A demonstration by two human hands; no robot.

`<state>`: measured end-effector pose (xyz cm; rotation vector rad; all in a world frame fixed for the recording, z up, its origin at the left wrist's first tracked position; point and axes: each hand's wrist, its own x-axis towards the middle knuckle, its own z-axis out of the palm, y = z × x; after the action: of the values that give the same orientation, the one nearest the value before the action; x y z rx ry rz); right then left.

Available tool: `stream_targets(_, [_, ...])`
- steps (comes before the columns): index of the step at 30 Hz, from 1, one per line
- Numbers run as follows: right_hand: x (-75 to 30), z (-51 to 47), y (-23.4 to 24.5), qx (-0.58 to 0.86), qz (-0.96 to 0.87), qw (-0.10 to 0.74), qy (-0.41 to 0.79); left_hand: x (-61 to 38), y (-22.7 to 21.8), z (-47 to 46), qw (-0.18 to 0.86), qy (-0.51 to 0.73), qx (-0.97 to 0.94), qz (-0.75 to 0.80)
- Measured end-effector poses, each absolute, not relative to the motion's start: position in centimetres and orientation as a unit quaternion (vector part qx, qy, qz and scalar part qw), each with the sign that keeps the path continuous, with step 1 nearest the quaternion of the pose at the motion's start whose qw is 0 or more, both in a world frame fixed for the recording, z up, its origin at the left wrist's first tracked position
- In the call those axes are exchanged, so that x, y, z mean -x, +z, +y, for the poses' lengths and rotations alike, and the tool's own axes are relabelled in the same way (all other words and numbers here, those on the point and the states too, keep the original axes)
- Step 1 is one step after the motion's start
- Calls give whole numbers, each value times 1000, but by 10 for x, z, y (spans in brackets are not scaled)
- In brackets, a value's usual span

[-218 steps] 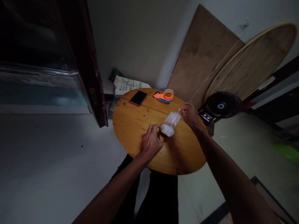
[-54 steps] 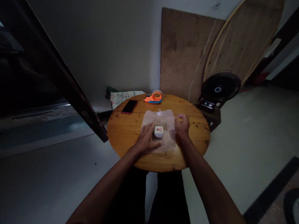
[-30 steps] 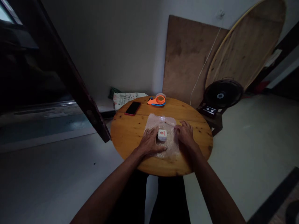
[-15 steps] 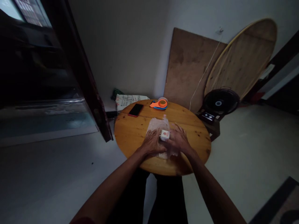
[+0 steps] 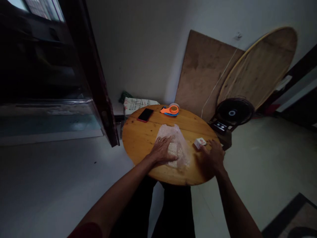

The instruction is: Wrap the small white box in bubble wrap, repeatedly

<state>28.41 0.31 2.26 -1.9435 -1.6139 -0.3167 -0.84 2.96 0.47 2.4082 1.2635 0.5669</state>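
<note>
A sheet of bubble wrap (image 5: 182, 145) lies on the round wooden table (image 5: 138, 148). My left hand (image 5: 162, 150) is spread flat over its left side, fingers apart, pressing on it. To the right of the wrap is a small white box (image 5: 200, 143) with a red mark on top. At the box's right edge is my right hand (image 5: 214, 153), thumb at the near side and fingers curved beyond; their exact contact is dim.
An orange and blue tape dispenser (image 5: 172, 110) and a phone (image 5: 145, 114) lie at the table's far side. Beyond the right edge stands a black round fan-like device (image 5: 234, 110). A brown board (image 5: 200, 66) and a round wooden panel (image 5: 260, 62) lean on the wall.
My right hand and the white box have moved right, from above the bubble wrap to bare wood. The left hand stays on the wrap, which is more exposed. The view has shifted slightly.
</note>
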Motion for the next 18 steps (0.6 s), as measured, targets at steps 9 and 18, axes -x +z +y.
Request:
stream_targets(9, [-157, 10, 49, 466, -850, 245, 32, 4, -6, 34, 146, 209, -859, 445])
stream_targets(18, [-189, 64, 29, 648, -750, 131, -22, 8, 3, 31, 164, 188, -863, 440])
